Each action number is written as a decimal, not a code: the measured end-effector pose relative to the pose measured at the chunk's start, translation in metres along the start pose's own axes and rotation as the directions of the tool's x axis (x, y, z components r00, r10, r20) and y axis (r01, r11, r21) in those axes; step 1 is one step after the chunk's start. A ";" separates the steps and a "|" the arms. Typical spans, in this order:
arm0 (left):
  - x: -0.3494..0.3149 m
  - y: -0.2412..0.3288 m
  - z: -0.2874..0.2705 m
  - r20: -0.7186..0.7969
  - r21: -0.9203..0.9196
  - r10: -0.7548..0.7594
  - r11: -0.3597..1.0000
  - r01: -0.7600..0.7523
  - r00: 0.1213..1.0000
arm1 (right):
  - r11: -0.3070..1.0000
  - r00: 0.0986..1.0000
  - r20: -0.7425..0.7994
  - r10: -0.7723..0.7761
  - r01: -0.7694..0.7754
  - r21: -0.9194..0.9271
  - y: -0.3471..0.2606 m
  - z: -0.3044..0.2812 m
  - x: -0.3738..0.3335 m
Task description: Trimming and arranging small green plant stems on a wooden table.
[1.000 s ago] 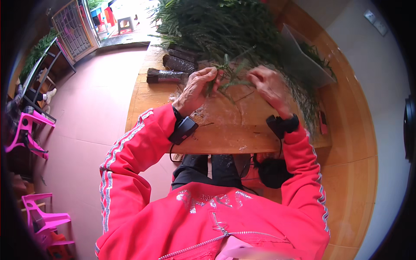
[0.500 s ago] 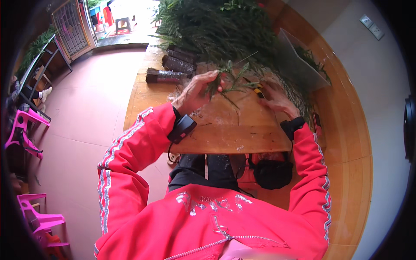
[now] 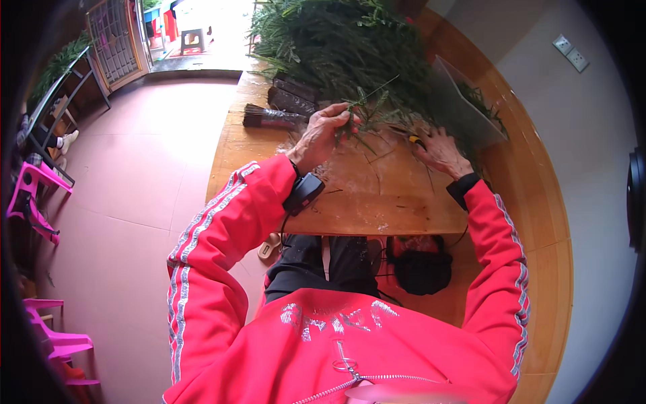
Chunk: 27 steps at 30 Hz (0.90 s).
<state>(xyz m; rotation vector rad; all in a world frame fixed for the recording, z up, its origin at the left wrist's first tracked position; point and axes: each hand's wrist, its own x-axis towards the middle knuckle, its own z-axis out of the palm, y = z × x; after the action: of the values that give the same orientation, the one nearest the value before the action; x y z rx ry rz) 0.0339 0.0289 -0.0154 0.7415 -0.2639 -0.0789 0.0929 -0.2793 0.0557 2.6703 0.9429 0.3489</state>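
My left hand [image 3: 323, 135] is closed, its thumb and fingers pinching a green needle-leaved sprig [image 3: 369, 111] above the wooden table [image 3: 350, 209]. Thin stems of the sprig fan out to the right and downward. To the right, my right hand [image 3: 441, 152] curls over a slim hand tool with a yellow-and-black handle [image 3: 416, 141]. The tool's tip points left toward the sprig, but its exact kind is too small to make out. Beside my left hand lie dark bundles of thin sticks [image 3: 269, 117], bound in clear wrap.
A large heap of green branches [image 3: 336, 47] covers the table's far part. A translucent plastic bin [image 3: 464, 101] stands at its right, near the wall. Pink plastic stools [image 3: 37, 195] are on the left floor. A person's shoe [image 3: 69, 139] shows by a dark-framed rack [image 3: 94, 74].
Both hands shift slightly to the right in the picture along with the whole table. My left hand still grips the sprig, and my right hand moves a little farther from it with the tool.
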 end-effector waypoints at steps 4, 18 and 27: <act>0.000 0.003 0.000 -0.049 0.017 0.005 1.000 -0.004 0.999 | 0.981 1.000 0.022 0.005 -0.001 -0.193 0.001 -0.027 -0.014; -0.001 0.004 0.003 -0.036 0.032 0.009 0.999 -0.007 0.999 | 0.645 0.957 -0.160 0.240 -0.034 0.764 -0.059 -0.021 0.021; -0.004 0.002 0.011 -0.066 0.061 0.075 0.996 -0.071 0.995 | 0.664 0.951 -0.234 0.199 0.045 0.747 -0.067 -0.006 0.044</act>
<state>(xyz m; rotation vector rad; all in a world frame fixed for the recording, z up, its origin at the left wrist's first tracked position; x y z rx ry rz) 0.0271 0.0238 -0.0077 0.7909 -0.2285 0.0238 0.0859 -0.2002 0.0439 3.4989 1.2825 0.4742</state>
